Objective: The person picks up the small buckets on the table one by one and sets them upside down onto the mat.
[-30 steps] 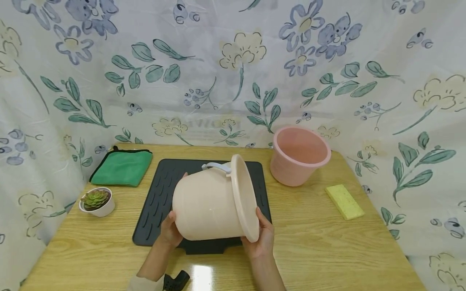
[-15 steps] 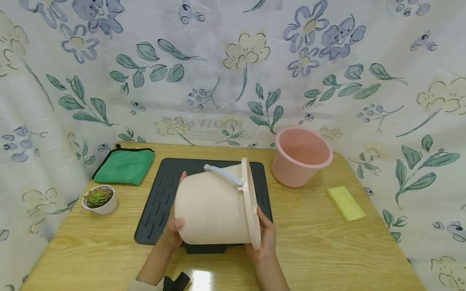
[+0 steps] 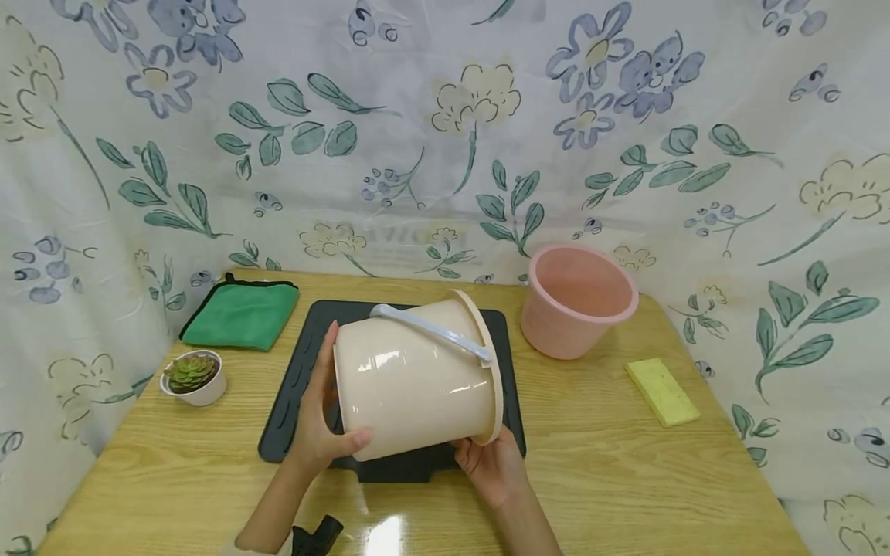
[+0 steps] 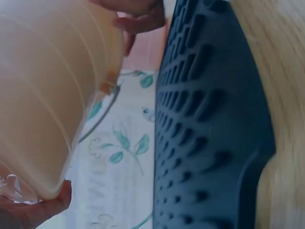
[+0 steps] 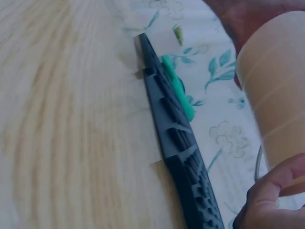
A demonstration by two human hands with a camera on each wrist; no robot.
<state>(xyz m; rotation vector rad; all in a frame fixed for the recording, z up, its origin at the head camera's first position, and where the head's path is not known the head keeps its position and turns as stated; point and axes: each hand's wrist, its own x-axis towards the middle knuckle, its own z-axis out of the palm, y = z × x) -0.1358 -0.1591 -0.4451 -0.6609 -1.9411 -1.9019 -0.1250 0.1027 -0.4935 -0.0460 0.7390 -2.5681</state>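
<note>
A cream bucket lies tipped on its side in the air, its mouth facing right and its base left. My left hand grips the base end, thumb in front and fingers round the far side. Under the lower rim, my right hand holds the bucket with curled fingers. The pale blue handle rests along the bucket's upper side. Below is a dark ridged mat; the left wrist view shows a gap between it and the bucket. The bucket's inside is hidden.
A pink bucket stands upright at the back right, with a yellow sponge in front of it. At the left are a folded green cloth and a small potted succulent. A floral curtain hangs behind the wooden table.
The bucket has rolled about its length, so the handle swings toward me, and its rim end has tilted. My left hand has shifted its grip at the base; the right has moved lower along the rim.
</note>
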